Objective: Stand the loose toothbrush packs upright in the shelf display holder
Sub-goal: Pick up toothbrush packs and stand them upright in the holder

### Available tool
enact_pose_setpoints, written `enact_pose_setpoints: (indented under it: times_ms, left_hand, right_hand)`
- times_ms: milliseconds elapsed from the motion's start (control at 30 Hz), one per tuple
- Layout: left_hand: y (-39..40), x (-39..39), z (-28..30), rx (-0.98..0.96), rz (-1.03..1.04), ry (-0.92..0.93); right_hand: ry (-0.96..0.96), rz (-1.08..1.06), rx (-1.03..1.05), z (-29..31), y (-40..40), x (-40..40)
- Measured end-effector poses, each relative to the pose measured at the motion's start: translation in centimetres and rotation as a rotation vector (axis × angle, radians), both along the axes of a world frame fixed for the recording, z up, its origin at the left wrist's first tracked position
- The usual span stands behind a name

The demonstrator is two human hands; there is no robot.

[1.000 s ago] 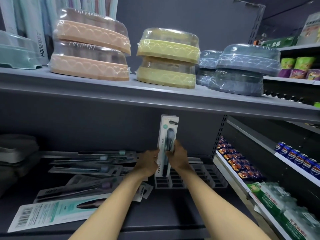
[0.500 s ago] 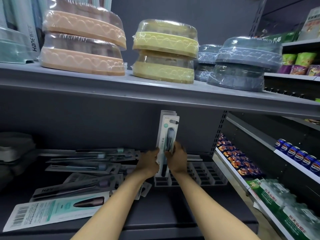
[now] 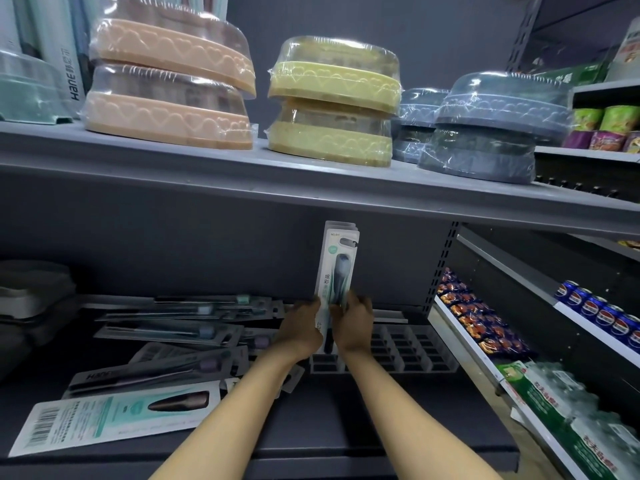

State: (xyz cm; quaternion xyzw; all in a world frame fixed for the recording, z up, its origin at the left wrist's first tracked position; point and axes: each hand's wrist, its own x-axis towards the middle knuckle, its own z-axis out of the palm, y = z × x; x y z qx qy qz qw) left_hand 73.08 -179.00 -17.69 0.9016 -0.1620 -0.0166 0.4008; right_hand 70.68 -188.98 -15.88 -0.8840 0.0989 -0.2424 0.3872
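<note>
A few white toothbrush packs stand upright together at the left end of the grey slotted display holder on the lower shelf. My left hand grips their left edge and my right hand grips the right edge, low down. The hands hide the packs' bottom ends. Several loose toothbrush packs lie flat in a pile to the left, and one white pack lies face down near the front edge.
The upper shelf hangs just above the packs' tops and carries wrapped bowl sets. A perforated upright borders the holder on the right. Beyond it are shelves of snacks and cans.
The packs sit slightly deeper in the holder and both hands have slid a little lower on them. The camera has shifted a little.
</note>
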Motion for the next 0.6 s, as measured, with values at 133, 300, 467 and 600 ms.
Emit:
enact_pose_setpoints:
  times_ms: [133,300,467,600]
  left_hand:
    - [0.1,-0.7,1.0,0.028,-0.017,0.018]
    - [0.7,-2.0,1.1,0.011,-0.029,0.053]
    - [3.6,-2.7,0.3,0.036,0.082,0.050]
    - [7.2,-2.9,0.7,0.008,0.207,0.018]
  right_hand:
    - [0.041,0.005,-0.007,-0.1,0.0,0.1]
    - [0.082,-0.012,0.081,-0.8,0.4,-0.6]
    - [-0.117,-0.146,0.328,-0.8,2.2,-2.4]
    - [-0.258,-0.147,0.297,-1.4,4.2,-3.1]
